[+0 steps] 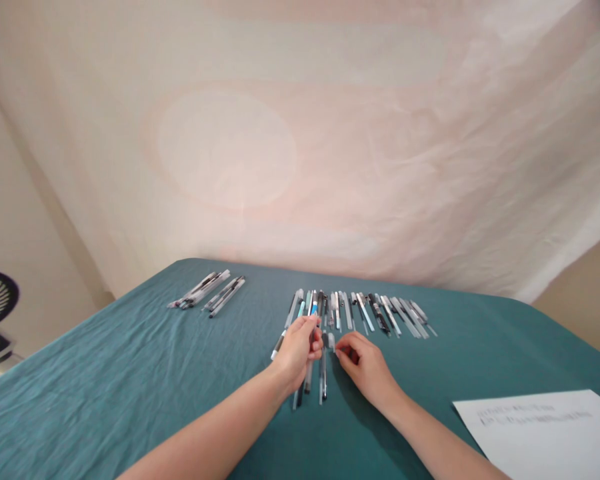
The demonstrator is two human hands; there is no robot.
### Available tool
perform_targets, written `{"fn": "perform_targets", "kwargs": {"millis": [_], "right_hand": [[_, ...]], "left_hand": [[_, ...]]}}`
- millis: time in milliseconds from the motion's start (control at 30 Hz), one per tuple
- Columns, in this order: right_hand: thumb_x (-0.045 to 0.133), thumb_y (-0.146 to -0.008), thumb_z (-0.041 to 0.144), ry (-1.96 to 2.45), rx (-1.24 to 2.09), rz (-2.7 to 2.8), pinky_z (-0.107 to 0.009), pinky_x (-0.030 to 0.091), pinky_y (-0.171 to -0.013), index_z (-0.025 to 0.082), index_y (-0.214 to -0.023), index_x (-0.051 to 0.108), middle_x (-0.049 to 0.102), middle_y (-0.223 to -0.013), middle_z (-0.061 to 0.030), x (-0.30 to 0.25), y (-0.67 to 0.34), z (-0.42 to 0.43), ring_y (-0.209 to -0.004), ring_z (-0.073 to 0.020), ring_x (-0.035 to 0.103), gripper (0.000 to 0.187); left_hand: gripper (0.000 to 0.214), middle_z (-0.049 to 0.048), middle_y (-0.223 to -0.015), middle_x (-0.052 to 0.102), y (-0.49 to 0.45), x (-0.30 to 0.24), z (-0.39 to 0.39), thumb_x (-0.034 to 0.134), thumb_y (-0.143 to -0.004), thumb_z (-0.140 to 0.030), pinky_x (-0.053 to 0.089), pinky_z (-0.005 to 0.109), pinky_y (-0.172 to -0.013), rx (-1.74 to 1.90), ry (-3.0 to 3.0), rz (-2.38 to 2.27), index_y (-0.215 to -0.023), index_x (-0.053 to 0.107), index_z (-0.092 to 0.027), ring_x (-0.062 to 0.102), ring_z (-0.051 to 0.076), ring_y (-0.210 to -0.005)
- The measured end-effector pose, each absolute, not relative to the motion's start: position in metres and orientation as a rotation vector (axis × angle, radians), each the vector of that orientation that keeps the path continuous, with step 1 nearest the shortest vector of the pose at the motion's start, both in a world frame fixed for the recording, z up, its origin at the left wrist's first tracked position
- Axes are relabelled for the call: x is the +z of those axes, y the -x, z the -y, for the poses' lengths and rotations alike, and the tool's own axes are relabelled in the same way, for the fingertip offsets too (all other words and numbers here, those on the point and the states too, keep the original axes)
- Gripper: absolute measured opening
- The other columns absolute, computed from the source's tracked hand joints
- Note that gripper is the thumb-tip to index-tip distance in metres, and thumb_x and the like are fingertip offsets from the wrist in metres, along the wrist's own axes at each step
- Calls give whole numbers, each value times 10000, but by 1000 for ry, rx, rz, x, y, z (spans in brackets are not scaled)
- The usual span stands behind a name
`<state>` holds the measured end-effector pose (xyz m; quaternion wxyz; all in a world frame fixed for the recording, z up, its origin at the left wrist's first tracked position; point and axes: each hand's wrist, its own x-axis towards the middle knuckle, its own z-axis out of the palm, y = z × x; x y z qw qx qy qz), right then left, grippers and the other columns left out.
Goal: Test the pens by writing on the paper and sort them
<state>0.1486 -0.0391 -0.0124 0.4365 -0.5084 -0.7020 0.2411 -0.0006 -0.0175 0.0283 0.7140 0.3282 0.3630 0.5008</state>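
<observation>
Left hand [299,352] closed around pens [314,347], right hand [363,363] pinching a small cap [331,341], just right, on the green cloth [155,373].

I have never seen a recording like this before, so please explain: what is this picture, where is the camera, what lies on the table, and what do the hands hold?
There is no machine here. A person wears a camera on the head, so you look forward and down at that person's own bare arms. The left hand grips a pen with a blue part, its tip pointing away. The right hand pinches a small cap next to it. Both are over a table with a green cloth. A long row of pens lies ahead, a smaller group of pens further left, and a printed sheet of paper at the right.
</observation>
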Motion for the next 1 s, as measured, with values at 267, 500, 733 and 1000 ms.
{"fn": "perform_targets", "kwargs": {"millis": [267, 500, 733, 1000], "right_hand": [[484, -816, 305, 1243, 570, 1790, -257, 386, -569, 187, -786, 599, 543, -753, -34, -7, -146, 42, -616, -146, 497, 167], [392, -868, 370, 1184, 653, 1716, -251, 369, -588, 183, -662, 549, 513, -641, -9, 2, -146, 46, -613, -144, 496, 319], [363, -874, 410, 1084, 910, 1713, -232, 368, -539, 169, -666, 553, 512, -587, 12, 8, -145, 54, -523, -117, 487, 371], [367, -862, 451, 1121, 996, 1771, -208, 355, -467, 157, -697, 591, 554, -571, 8, 5, -141, 58, -455, -99, 477, 405]], "left_hand": [[154, -42, -588, 427, -1, 25, 19, 514, -777, -290, 221, 141, -378, 1127, -681, -784, -824, 483, -146, 374, 34, -442], [132, -9, -655, 496, -5, 27, 25, 545, -796, -259, 390, 154, -509, 1080, -640, -607, -827, 536, -130, 483, 52, -558], [79, 17, -744, 572, -3, 37, 26, 537, -811, -213, 474, 196, -652, 1086, -515, -492, -856, 548, -148, 575, 82, -669], [31, 67, -936, 630, 8, 36, 8, 536, -805, -165, 460, 280, -833, 1325, -481, -509, -798, 508, -155, 584, 161, -962]]}}
